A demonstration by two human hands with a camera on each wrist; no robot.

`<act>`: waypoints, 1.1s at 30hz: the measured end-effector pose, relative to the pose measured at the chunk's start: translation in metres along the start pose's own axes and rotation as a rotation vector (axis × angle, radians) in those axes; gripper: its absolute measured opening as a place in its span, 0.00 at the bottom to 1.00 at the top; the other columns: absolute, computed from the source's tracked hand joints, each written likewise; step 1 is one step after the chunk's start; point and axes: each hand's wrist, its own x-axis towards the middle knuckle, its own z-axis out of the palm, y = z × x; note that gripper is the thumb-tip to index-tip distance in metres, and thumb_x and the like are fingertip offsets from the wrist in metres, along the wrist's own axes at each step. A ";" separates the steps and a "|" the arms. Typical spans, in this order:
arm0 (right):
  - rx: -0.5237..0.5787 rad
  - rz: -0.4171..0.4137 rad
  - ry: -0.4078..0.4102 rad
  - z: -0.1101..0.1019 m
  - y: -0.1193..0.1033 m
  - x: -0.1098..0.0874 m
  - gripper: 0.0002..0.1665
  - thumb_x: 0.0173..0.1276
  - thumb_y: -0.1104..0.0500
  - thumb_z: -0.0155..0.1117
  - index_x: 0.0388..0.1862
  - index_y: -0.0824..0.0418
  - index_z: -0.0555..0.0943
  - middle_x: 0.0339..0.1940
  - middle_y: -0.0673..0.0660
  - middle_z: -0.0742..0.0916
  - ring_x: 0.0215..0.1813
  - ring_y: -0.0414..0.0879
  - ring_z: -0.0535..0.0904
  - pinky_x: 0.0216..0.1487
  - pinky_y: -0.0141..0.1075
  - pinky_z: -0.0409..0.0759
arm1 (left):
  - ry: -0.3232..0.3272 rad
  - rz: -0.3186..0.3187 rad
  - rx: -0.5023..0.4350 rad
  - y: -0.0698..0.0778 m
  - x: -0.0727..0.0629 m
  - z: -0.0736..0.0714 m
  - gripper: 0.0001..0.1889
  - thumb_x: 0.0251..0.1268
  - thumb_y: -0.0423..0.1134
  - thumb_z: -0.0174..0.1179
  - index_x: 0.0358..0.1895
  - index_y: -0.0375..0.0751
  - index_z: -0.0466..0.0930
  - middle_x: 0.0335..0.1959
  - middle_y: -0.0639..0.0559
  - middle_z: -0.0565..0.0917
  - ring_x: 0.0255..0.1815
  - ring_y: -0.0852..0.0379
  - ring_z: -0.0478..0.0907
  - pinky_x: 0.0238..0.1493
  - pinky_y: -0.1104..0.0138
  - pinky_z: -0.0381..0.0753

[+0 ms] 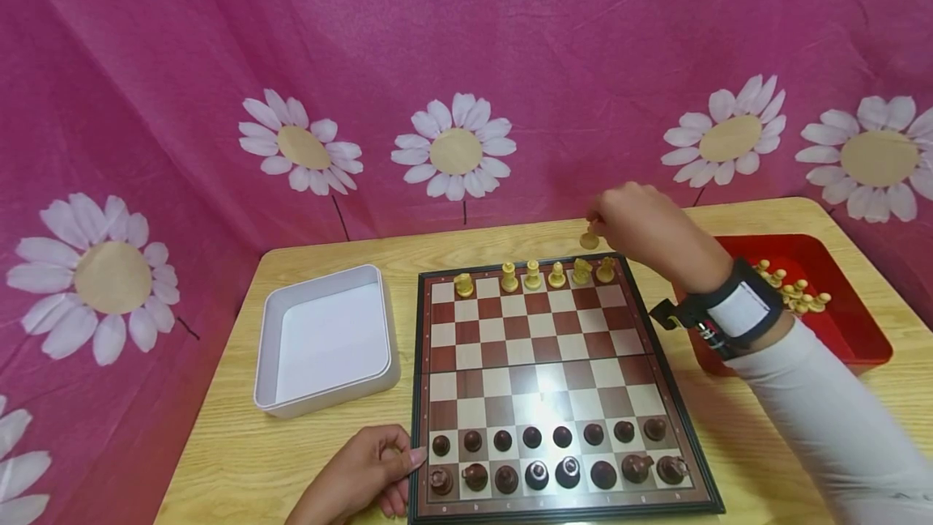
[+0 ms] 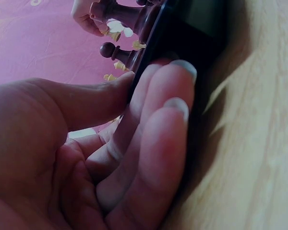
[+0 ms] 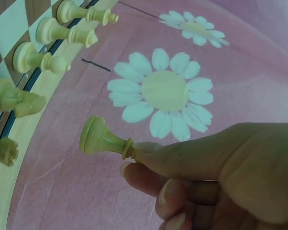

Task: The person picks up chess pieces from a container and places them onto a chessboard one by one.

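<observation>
My right hand (image 1: 632,219) pinches a light chess piece (image 3: 102,136) between thumb and fingers, above the far right corner of the chessboard (image 1: 541,325). The piece's head is hidden by the fingertips; its round base and collar show. Light pieces stand along the far row: a knight (image 1: 463,285), a queen and king in the middle, then a bishop (image 1: 557,275), a knight (image 1: 581,271) and a rook (image 1: 606,270). At the board's near left edge, my left hand (image 1: 368,467) grips the rim, thumb on top and fingers curled against the side and underside.
Dark pawns (image 1: 532,437) and dark back-row pieces (image 1: 506,479) fill the board's two near rows. A red tray (image 1: 845,339) on the right holds several light pawns (image 1: 802,298). To the left sits a white tray (image 1: 331,343). A pink flowered cloth (image 1: 568,63) hangs behind the table.
</observation>
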 end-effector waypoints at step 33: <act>0.028 -0.118 -0.045 0.007 -0.056 0.025 0.03 0.69 0.66 0.70 0.38 0.62 0.90 0.30 0.54 0.90 0.31 0.46 0.81 0.33 0.38 0.79 | 0.002 0.015 0.000 -0.001 -0.001 0.000 0.15 0.76 0.45 0.62 0.34 0.36 0.78 0.16 0.54 0.81 0.16 0.63 0.80 0.19 0.72 0.80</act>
